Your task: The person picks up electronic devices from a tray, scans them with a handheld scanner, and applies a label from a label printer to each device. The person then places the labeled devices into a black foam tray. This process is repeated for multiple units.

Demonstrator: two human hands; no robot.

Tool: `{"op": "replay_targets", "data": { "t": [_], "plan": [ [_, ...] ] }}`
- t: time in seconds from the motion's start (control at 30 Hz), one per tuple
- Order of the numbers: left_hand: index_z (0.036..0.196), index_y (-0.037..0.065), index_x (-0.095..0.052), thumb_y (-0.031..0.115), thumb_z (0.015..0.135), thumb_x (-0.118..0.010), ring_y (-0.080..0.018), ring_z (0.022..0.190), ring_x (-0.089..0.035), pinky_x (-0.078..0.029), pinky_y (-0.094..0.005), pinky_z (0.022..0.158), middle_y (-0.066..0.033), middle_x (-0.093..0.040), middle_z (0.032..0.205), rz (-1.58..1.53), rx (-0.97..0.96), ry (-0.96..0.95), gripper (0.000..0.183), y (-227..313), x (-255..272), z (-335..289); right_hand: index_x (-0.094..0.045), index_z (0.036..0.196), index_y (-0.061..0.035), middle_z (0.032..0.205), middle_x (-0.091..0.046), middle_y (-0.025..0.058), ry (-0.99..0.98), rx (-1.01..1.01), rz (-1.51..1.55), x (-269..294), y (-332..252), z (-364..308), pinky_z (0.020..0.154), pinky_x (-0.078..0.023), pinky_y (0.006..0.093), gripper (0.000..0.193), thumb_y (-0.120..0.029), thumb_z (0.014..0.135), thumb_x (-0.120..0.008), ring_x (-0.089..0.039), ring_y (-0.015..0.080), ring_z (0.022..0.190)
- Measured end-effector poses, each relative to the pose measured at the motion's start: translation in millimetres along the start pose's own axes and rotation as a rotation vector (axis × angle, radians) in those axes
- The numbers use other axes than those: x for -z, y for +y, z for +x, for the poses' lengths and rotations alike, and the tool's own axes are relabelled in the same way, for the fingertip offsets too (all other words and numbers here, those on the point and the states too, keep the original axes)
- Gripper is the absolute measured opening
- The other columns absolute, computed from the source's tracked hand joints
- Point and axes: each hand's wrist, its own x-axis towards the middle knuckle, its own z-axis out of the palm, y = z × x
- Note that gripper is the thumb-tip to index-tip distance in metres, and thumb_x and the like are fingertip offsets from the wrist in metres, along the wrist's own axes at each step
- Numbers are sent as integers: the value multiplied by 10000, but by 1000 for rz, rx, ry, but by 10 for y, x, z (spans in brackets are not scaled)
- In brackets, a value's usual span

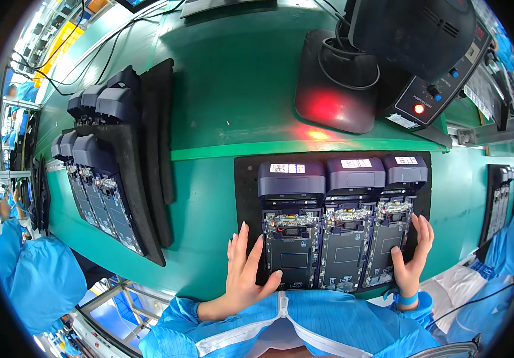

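Three dark handheld terminals lie side by side on a black foam mat (246, 173), their circuit boards exposed and thick, labelled ends facing away from me. By the left terminal (292, 250) is my left hand (248, 268), fingers spread along the mat's left edge and thumb at the terminal's near left side. The middle terminal (343, 247) has neither hand on it. My right hand (412, 256) is beside the right terminal (385, 238); its thumb reaches over the board while the other fingers stretch up along the right side. Both hands are open, gripping nothing.
More terminals (99, 197) rest on foam pads (156, 149) to the left. A black stand (334, 89) and a control box (433, 95) with a lit red lamp stand at the back right. Another board-filled mat (495, 203) lies far right, near a person in blue.
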Motion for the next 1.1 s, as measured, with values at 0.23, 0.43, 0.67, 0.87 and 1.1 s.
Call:
{"op": "replay_targets", "data": {
  "t": [0.23,0.43,0.67,0.87,1.1],
  "plan": [
    [1170,-92,-406,195,642,-663,-467,1207,-256,-175,-530,985,-331,-212,1316,3,-8,19,653,-5,-13,0,-317,1256,16,1245,-392,186,8,4,-17,-4,-4,9,995,-201,396,666,-101,653,-575,-273,292,1198],
    [1171,-91,-408,197,651,-667,-467,1206,-258,-176,-535,982,-334,-209,1315,-7,-4,9,648,3,2,10,-321,1253,17,1245,-385,188,17,4,9,-20,5,12,990,-215,394,657,-118,666,-583,-282,292,1194],
    [1174,-77,-419,201,666,-677,-496,1173,-281,-223,-554,949,-343,-215,1303,-21,-9,6,634,-4,20,12,-321,1253,13,1259,-361,186,18,2,0,-24,16,-4,986,-223,391,648,-132,678,-583,-309,294,1180],
    [1169,-94,-412,192,674,-676,-468,1194,-276,-208,-544,969,-350,-216,1296,-73,-37,-14,630,-7,36,42,-323,1251,13,1247,-359,181,29,-5,32,-33,18,-2,987,-235,387,656,-104,655,-572,-331,296,1169],
    [1165,-109,-409,205,663,-678,-460,1227,-229,-170,-495,1006,-356,-185,1310,-58,-49,4,651,-38,13,21,-343,1240,19,1229,-397,175,38,-19,51,-36,-5,21,991,-232,388,659,-89,634,-580,-304,288,1184]
  ]
}}
